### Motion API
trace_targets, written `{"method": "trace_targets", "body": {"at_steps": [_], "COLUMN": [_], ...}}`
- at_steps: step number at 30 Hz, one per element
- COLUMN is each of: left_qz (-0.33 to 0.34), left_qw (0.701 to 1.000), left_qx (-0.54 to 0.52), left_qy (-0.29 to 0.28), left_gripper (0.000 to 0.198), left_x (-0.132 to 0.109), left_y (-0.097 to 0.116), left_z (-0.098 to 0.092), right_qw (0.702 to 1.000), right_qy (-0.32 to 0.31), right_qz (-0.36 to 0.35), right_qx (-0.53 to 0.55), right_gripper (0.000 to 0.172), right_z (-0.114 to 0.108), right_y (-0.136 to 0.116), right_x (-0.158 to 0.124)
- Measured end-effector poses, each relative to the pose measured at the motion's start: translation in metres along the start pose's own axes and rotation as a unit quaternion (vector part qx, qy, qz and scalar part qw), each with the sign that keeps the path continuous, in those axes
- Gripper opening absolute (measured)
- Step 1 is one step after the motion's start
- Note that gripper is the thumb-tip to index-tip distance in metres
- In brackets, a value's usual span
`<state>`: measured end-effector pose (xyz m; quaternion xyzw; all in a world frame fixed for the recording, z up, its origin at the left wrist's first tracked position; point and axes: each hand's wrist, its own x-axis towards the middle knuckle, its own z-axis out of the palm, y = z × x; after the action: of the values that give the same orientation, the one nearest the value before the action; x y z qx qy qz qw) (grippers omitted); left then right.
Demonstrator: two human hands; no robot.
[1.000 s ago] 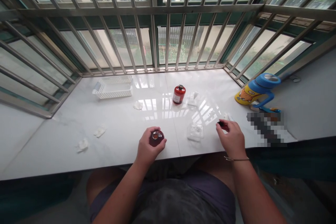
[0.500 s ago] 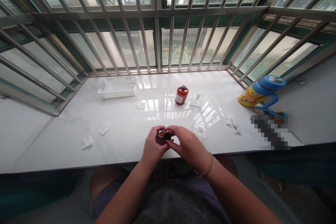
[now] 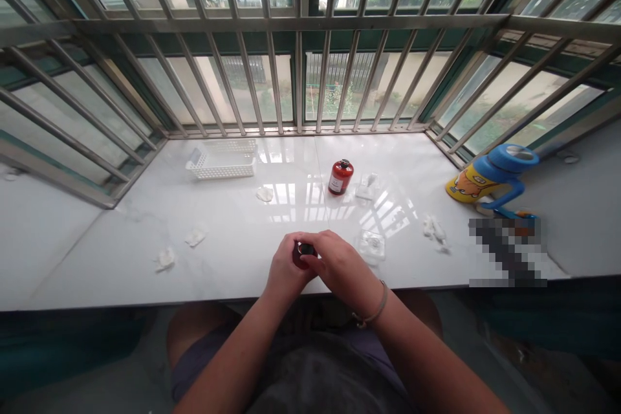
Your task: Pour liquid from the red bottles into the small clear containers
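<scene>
At the lower centre of the frame, the left hand (image 3: 285, 270) is wrapped round a dark bottle (image 3: 297, 257), seemingly bracing it while the right hand (image 3: 342, 262) grips the black cap (image 3: 305, 248) over its mouth; fingers hide whether the cap is seated. Just right of centre, a red bottle (image 3: 341, 178) stands upright, clear of both hands.

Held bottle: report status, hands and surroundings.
Left hand around bottle. Right hand on cap at its top; seating unclear. Second bottle beyond, apart.
</scene>
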<state>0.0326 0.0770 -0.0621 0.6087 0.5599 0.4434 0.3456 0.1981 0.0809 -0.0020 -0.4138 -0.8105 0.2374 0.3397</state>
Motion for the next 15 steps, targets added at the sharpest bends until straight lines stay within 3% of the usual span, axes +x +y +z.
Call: {"method": "trace_targets", "body": {"at_steps": [5,9,15], "left_qz": [-0.003,-0.013,0.001], "left_qw": [1.000,1.000,1.000], "left_qx": [-0.010,-0.006,0.004], "left_qy": [-0.008,-0.011,-0.005], "left_gripper": [0.050,0.049,0.044], "left_x": [0.000,-0.001,0.000], "left_y": [0.001,0.001,0.000], "left_z": [0.000,0.000,0.000], "right_qw": [0.998,0.997,0.997], "right_qy": [0.046,0.057,0.047], "right_qz": [0.039,0.046,0.048], "right_qx": [0.027,0.037,0.047], "right_gripper": [0.060,0.051,0.052], "right_z": [0.002,0.006,0.017], "right_y": [0.003,0.004,0.009], "right_x": [-0.002,0.000,0.005]}}
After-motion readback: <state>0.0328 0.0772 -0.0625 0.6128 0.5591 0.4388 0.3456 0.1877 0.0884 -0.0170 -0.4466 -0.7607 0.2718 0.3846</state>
